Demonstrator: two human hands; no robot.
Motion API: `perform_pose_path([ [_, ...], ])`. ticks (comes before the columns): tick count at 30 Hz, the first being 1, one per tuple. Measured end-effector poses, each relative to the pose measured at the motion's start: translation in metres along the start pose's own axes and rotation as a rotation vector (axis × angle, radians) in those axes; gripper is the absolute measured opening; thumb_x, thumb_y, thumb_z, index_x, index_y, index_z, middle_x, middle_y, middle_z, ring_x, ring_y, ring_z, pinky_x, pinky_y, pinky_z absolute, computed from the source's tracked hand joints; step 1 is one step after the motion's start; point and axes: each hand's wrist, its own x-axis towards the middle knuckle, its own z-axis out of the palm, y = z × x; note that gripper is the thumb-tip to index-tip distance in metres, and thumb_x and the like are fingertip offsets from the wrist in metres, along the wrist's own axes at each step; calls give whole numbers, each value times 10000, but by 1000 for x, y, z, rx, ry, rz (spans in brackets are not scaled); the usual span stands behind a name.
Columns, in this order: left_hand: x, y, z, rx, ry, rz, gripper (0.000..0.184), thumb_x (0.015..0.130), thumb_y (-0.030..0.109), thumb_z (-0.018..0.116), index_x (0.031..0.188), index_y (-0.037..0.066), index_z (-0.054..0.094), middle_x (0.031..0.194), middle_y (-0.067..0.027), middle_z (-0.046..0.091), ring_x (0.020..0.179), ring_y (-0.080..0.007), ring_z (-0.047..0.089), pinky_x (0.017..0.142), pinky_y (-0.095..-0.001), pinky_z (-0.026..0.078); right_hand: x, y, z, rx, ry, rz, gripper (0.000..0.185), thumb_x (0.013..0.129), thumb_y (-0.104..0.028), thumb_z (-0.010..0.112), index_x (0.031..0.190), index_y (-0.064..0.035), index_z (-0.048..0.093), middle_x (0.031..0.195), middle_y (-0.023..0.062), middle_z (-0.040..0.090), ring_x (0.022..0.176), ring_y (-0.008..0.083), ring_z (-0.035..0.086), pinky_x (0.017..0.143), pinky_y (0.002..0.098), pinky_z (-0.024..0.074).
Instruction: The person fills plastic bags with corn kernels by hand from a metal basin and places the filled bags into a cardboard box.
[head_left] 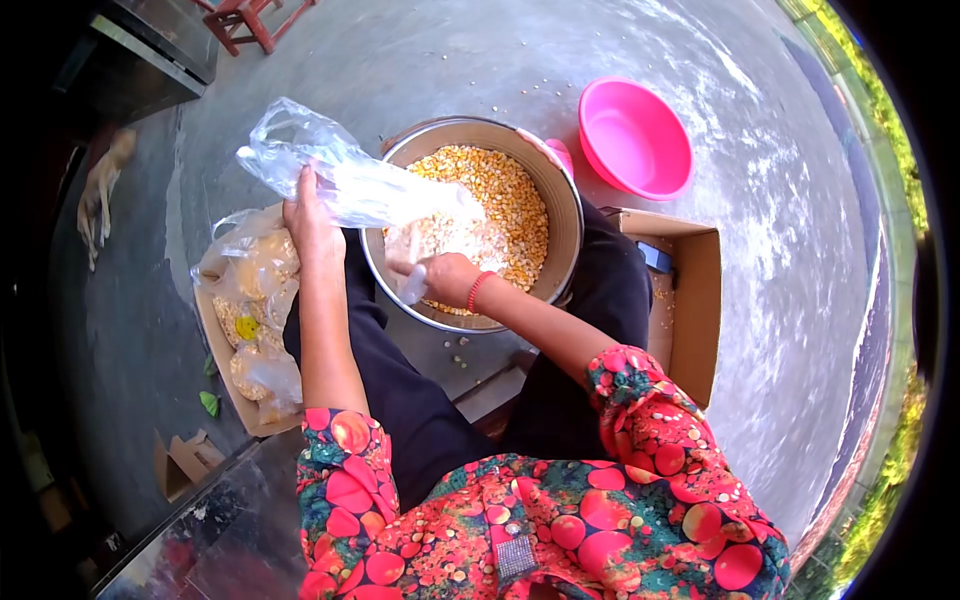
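A clear plastic bag [365, 190] stretches from my left hand [312, 225] over a large round metal pot [566, 235]. The fingers of my left hand are closed on the bag's upper left part. My right hand [452, 278], with a red bead bracelet on the wrist, is low over the pot's near left side. Its fingers are closed on the bag's near edge, and a bit of plastic pokes out below them. Yellow and white corn kernels [520, 205] lie in the pot. Kernels also show through the bag's lower end, whose opening I cannot make out.
Left of my legs, a cardboard box [225, 370] holds several filled plastic bags [262, 270]. An open cardboard box [695, 300] with a blue object [655, 258] stands right. Beyond are a pink basin [637, 140], a red stool [250, 25] and a lying dog [103, 195].
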Motion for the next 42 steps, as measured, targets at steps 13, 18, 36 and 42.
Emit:
perform_pose_path([
  [13,1,13,10,24,21,35,266,831,152,534,1032,-21,513,995,-80,547,893,-171,530,756,-287,433,-58,62,-70,1321,903,506,221,865,-252,477,814,-50,551,625,-33,476,486,46,436,411,201,352],
  [18,0,20,10,-14,-10,66,267,804,111,569,1041,-3,523,998,-70,554,910,-159,528,783,-292,431,-79,115,-49,958,792,639,223,785,-195,540,745,18,591,588,47,553,535,117,532,468,261,417],
  [36,-48,-5,28,703,-825,-195,279,713,72,657,984,42,597,891,-26,618,806,-83,559,740,-240,446,-38,6,-123,799,425,146,280,731,-32,602,1007,-48,559,801,67,579,702,142,540,593,237,448],
  [42,-45,4,17,334,-873,-363,226,749,165,663,930,59,581,859,7,595,768,-63,542,682,-232,447,-39,41,-74,195,254,-266,243,655,61,536,875,-32,582,774,128,552,751,302,557,657,353,447],
])
